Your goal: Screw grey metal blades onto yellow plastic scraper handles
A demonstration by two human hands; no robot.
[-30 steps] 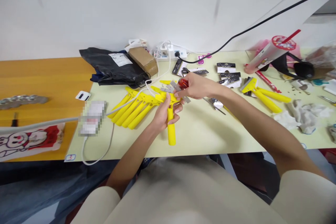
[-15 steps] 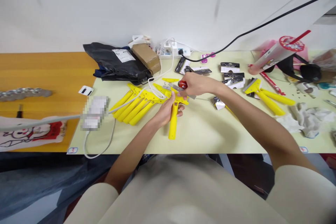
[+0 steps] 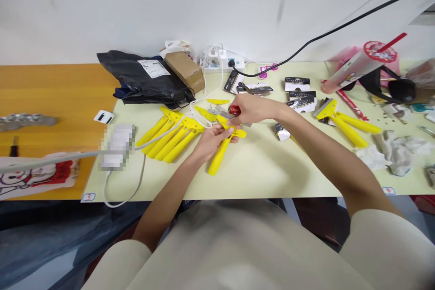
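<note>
My left hand (image 3: 211,142) is closed around a yellow scraper (image 3: 219,157), whose handle slants down to the left and whose head points away from me. Above that head, my right hand (image 3: 253,108) grips a red-handled tool (image 3: 234,109); the fingers hide its working end, so its kind cannot be told. Metal strips (image 3: 215,109) show just beyond the fingers, close to the scraper head. To the left, several yellow scraper handles (image 3: 173,138) lie side by side. A loose yellow plastic piece (image 3: 218,101) rests behind my hands.
A black parcel bag (image 3: 142,84), a cardboard box (image 3: 186,71) and a power strip (image 3: 222,61) stand at the wall. White cables cross the handles. Black-and-white packets (image 3: 297,84), a scraper with a metal edge (image 3: 328,109), a cup (image 3: 362,68) and crumpled tissue (image 3: 401,152) lie right.
The scraper in my left hand has tilted, its handle end swinging to the left. My right hand keeps its hold on the red-handled tool above the head. The view has shifted slightly.
</note>
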